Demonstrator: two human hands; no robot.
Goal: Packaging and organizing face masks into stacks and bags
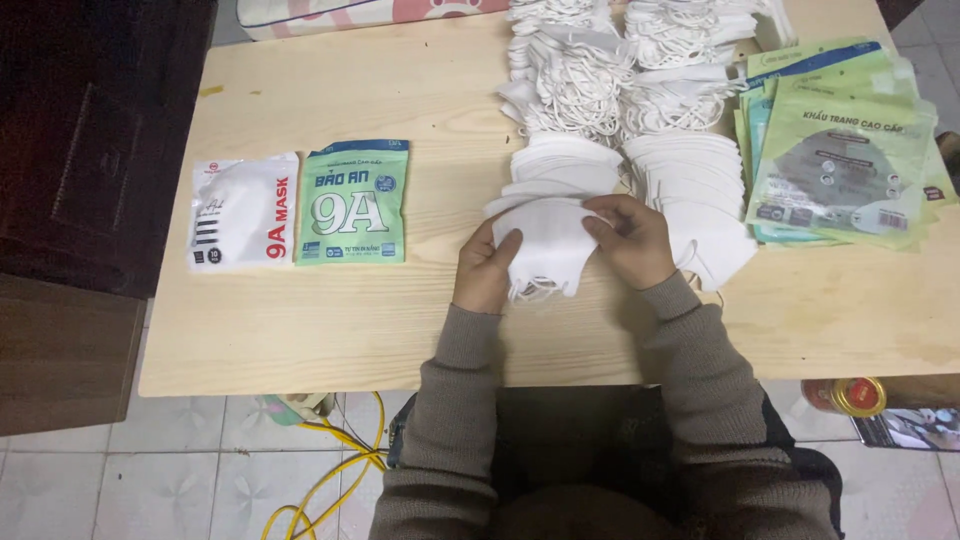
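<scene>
My left hand (486,270) and my right hand (632,240) both grip a small stack of white face masks (545,245) just above the light wooden table (400,330), at its near middle. The left hand pinches the stack's left edge and the right hand its right edge. Ear loops hang from the bottom of the stack. Behind it lies a left row of white masks (560,170), with a right row of white masks (695,190) beside it.
A white mask packet (244,212) and a green mask packet (353,202) lie flat at the table's left. A pile of empty green pouches (845,150) sits at the right. A yellow cable (330,470) trails on the tiled floor; dark furniture (80,150) stands to the left.
</scene>
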